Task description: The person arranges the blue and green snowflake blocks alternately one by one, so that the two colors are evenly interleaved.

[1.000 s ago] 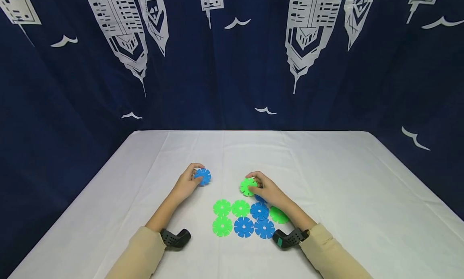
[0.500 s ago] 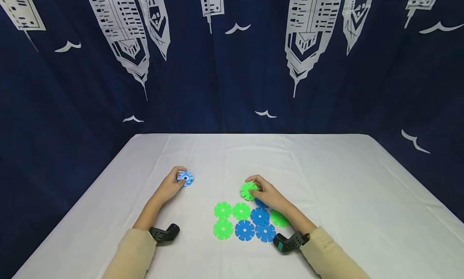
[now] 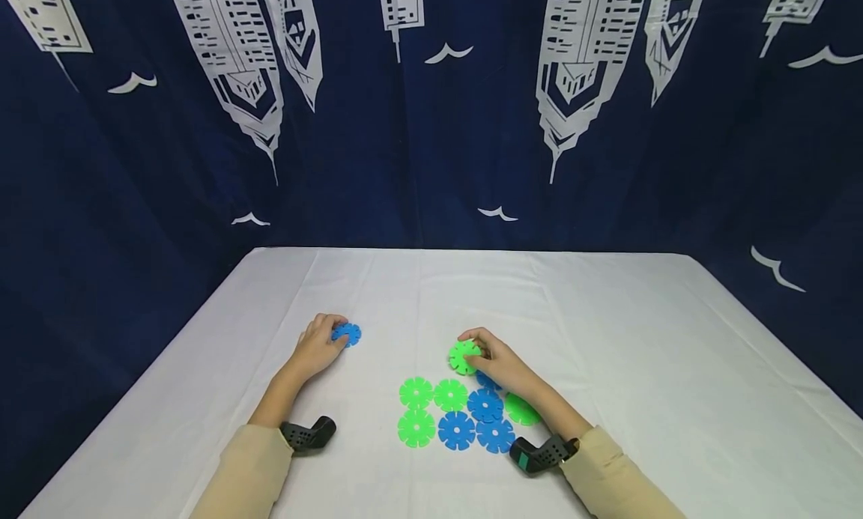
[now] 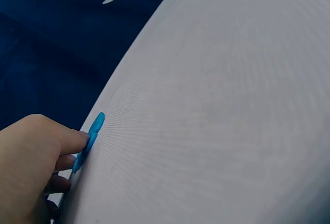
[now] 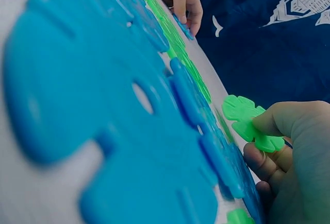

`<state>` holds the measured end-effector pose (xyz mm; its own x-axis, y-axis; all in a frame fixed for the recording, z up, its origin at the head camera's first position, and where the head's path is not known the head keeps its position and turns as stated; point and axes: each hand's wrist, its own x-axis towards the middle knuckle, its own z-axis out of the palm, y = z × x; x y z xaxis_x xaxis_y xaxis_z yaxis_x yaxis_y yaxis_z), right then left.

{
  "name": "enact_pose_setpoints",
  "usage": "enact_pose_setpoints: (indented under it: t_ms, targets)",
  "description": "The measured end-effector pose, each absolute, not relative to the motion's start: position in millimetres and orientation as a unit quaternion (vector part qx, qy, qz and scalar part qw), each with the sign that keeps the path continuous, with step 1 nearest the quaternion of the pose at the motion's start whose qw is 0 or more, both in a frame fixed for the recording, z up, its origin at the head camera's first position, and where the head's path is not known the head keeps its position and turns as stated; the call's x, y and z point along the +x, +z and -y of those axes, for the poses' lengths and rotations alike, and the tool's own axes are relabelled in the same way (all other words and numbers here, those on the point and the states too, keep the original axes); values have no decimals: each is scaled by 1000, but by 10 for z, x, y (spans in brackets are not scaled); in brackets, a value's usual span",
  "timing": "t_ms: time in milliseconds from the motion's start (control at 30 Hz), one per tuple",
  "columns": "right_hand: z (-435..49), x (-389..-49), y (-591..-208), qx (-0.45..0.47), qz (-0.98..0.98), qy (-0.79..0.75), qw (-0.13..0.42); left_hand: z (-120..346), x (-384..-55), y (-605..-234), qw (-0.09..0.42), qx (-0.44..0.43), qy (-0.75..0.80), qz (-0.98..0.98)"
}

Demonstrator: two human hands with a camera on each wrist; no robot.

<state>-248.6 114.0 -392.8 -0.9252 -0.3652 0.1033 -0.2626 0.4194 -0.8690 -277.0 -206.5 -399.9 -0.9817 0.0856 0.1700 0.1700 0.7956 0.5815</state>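
On the left of the head view, my left hand [image 3: 315, 352] pinches a blue notched plastic disc [image 3: 353, 332] between thumb and fingers, low over the white cloth. The left wrist view shows this blue disc [image 4: 93, 136] nearly edge-on, right at the tabletop. My right hand [image 3: 502, 363] holds a green notched disc [image 3: 458, 359] by its near side, thumb on its face. In the right wrist view the green disc [image 5: 242, 116] stands tilted beyond several blue discs [image 5: 67, 90]. The right hand partly covers a blue disc [image 3: 487, 383] lying below it.
Flat green discs [image 3: 416, 428] and blue discs [image 3: 457, 431] lie in two rough rows at the front middle, some overlapping. Another green disc [image 3: 521, 410] is partly hidden by the right forearm. The white-covered table [image 3: 607, 339] ends at a dark blue patterned curtain [image 3: 418, 144].
My left hand has moved left with the blue disc, away from the other discs, and then dipped toward the cloth. My right hand has stayed almost in place with the green disc.
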Motion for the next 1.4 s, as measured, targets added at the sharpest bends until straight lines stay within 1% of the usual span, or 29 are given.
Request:
enact_pose_setpoints:
  t_ms: [167, 267, 433, 600, 700, 1067, 1233, 1400]
  targets:
    - [-1104, -2343, -3712, -182, -841, -507, 51, 2068, -2789, -3969, 70, -75, -326, 940]
    - [-1087, -2284, -3642, -180, -844, -502, 54, 2078, -2783, -3958, 64, -64, -331, 939]
    - [-1101, -2346, -3750, -183, -842, -505, 52, 2100, -2765, -3968, 56, -56, -304, 950]
    - [-1141, -2491, -3940, -187, -839, -509, 46, 2096, -2754, -3981, 67, -72, -298, 950]
    - [-1155, -2523, -3971, -192, -840, -505, 42, 2085, -2751, -3992, 68, -79, -302, 948]
    - [-1130, -2492, -3850, -198, -829, -523, 9, 2060, -2764, -4030, 63, -80, -300, 949]
    - [-1078, -2472, -3771, -189, -842, -506, -4, 2067, -2771, -4023, 59, -85, -300, 948]
    - [-992, -2431, -3704, -163, -838, -521, 6, 2084, -2753, -4016, 54, -88, -308, 946]
